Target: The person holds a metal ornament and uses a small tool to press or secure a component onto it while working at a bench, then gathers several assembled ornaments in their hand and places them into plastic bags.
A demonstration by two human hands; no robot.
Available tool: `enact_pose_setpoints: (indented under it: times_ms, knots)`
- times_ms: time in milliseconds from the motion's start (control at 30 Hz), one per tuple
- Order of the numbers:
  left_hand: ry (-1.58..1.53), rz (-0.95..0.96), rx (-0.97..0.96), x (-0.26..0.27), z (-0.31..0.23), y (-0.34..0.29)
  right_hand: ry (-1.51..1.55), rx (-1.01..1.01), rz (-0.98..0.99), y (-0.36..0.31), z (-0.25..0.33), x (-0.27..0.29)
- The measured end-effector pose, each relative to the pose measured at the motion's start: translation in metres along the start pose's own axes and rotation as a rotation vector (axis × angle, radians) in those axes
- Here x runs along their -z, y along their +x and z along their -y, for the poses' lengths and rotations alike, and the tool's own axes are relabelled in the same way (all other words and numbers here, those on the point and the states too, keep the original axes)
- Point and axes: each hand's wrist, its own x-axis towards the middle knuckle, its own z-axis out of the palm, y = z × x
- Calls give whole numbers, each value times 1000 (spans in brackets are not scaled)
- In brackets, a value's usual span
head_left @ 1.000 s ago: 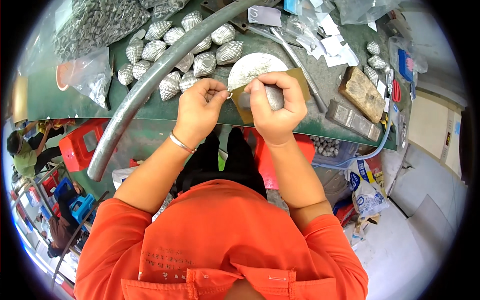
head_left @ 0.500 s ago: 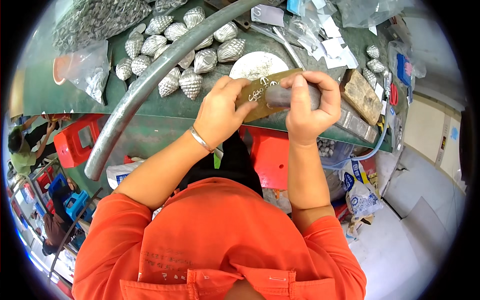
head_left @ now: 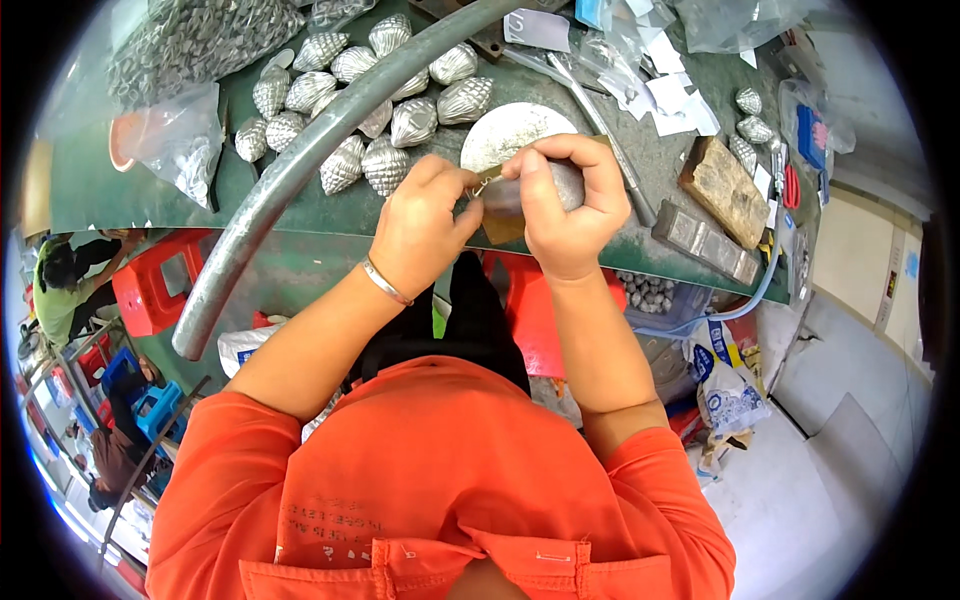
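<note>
My left hand [head_left: 422,228] is closed at the left edge of a yellow-brown slab [head_left: 503,230], thumb and fingertips pinched together. White marks on the slab show by its fingertips. My right hand [head_left: 575,210] wraps round a smooth grey rounded block [head_left: 566,186], thumb on top, and holds it over the slab. Both hands hide most of the slab, and I cannot tell whether the block touches it. Just beyond them lies a round white dish [head_left: 515,130] with a speckled surface.
Several silver ridged shell-shaped pieces [head_left: 413,122] lie at the back left. A thick grey pipe [head_left: 270,195] arches across the left. To the right are a metal rod [head_left: 610,135], a metal bar [head_left: 705,243], a worn brown block [head_left: 725,190] and red-handled scissors [head_left: 791,187].
My right hand has moved left with the grey block, closer to my left hand. My left hand has shifted slightly left and down. More of the slab is covered now.
</note>
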Motion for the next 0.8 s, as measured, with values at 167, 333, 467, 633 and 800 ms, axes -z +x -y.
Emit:
enact_pose_setpoints:
  times_ms: [167, 333, 467, 633, 800]
  knots:
    - [5, -6, -24, -5, -1, -4, -135, 49, -29, 8, 1, 13]
    - [-44, -31, -27, -9, -7, 1, 43, 47, -106, 15, 13, 21]
    - [-541, -22, 368, 2, -1, -4, 132, 197, -40, 19, 23, 14]
    - [-970, -13, 718, 21, 1, -2, -29, 404, 188, 10, 18, -5]
    - [-1064, 44, 817, 27, -5, -2, -10, 43, 35, 6, -6, 0]
